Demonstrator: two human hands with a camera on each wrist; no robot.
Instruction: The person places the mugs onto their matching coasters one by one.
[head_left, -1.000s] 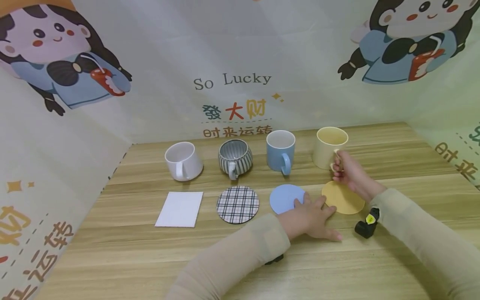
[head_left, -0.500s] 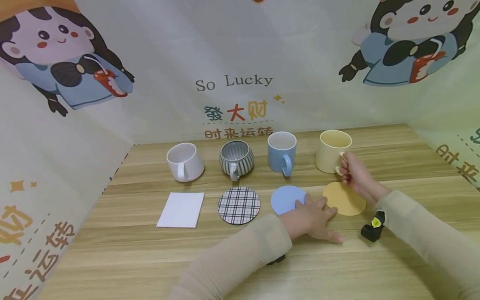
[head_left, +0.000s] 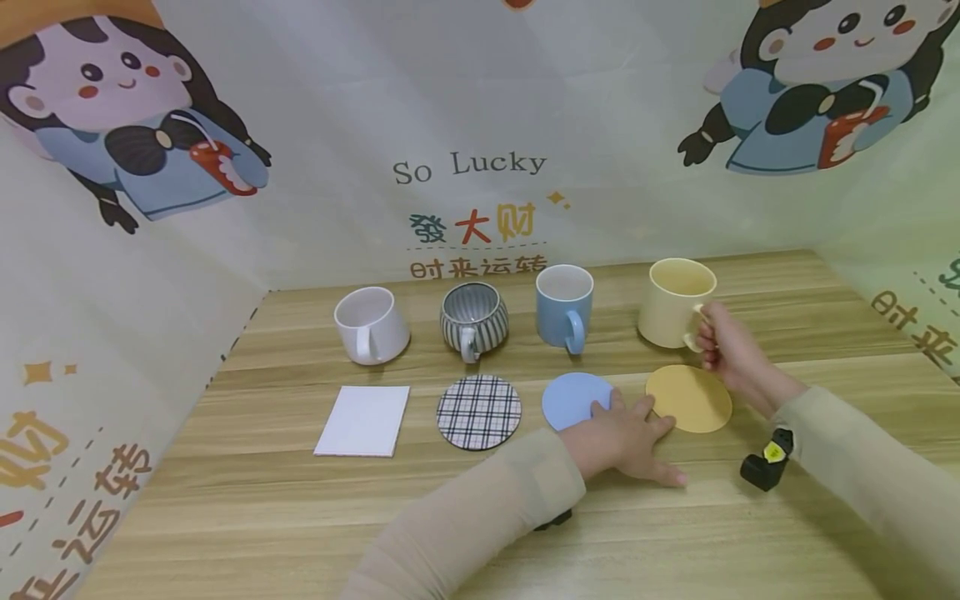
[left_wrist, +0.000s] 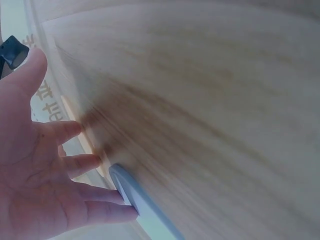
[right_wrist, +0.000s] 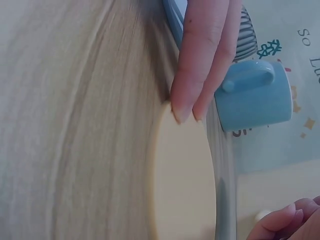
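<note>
My right hand (head_left: 735, 350) grips the handle of a pale yellow mug (head_left: 667, 310), which stands upright just behind the yellow round coaster (head_left: 693, 402). Whether its base touches the table cannot be told. In the right wrist view, only the curled fingers of my right hand (right_wrist: 287, 222) show at the lower corner. My left hand (head_left: 626, 437) lies with fingers spread, its fingertips touching the blue round coaster (head_left: 572, 398) and the near-left rim of the yellow one. The left wrist view shows this left hand (left_wrist: 45, 175) from the palm side, two fingers at the blue coaster's edge (left_wrist: 150, 215).
A blue mug (head_left: 561, 308), a grey striped mug (head_left: 483, 321) and a white mug (head_left: 375, 325) stand in the back row. In front lie a plaid round coaster (head_left: 478, 412) and a white square coaster (head_left: 363, 421). A printed cloth (head_left: 337, 167) hangs behind the wooden table (head_left: 247, 508).
My right hand has moved the yellow mug to the right, a little way from the blue mug. The left hand and the coasters have stayed in place.
</note>
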